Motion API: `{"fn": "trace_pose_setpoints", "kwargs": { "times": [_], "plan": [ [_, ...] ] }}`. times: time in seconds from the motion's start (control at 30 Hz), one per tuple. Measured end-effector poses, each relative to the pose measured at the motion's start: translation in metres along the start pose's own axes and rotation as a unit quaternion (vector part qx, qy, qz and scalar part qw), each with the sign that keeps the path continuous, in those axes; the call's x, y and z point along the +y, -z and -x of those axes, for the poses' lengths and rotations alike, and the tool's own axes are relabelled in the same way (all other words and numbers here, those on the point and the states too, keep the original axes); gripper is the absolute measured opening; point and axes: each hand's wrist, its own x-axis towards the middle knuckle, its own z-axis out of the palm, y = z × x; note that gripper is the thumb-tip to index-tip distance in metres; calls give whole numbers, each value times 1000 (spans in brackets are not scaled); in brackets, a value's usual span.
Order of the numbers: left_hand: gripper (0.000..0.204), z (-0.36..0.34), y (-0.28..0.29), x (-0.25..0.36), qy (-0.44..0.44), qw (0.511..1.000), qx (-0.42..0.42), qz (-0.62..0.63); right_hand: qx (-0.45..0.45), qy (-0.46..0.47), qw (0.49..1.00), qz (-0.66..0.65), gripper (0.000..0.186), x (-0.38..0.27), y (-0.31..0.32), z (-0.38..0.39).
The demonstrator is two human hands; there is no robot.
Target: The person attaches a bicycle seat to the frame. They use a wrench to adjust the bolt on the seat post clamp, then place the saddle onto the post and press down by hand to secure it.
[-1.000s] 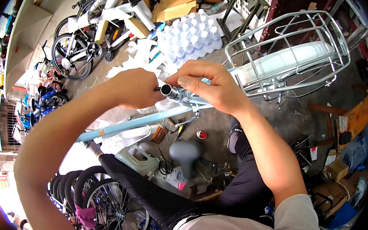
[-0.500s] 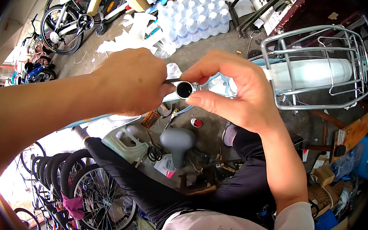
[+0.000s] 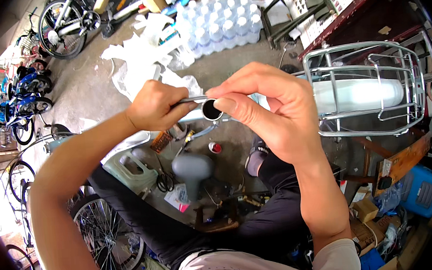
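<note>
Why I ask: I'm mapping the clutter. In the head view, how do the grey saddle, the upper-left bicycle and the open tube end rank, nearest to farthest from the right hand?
1. Open tube end: right beside the right hand, on its left.
2. Grey saddle: lower left of it.
3. Upper-left bicycle: far across the floor.

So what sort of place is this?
Likely a bicycle workshop, judging by the loose grey saddle, the spoked wheel at lower left and the bicycle at upper left.
</note>
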Motion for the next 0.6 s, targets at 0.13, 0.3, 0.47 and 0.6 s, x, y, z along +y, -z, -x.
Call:
{"fn": "trace_pose_setpoints", "kwargs": {
  "times": [0.13, 0.3, 0.47, 0.6],
  "plan": [
    [35, 6, 9, 7, 21, 999, -7, -31, 0, -29, 999, -43, 18, 2, -4, -2],
    [38, 5, 46, 31, 121, 991, -30, -40, 37, -52, 991, -116, 34, 3, -3, -2],
    [41, -20, 82, 75, 163, 951, -189, -180, 107, -51, 977, -178, 37, 8, 6, -15],
    [39, -53, 99, 109, 165, 909, -284, -258, 127, -60, 970, -196, 36, 9, 3, -16]
  ]
}}
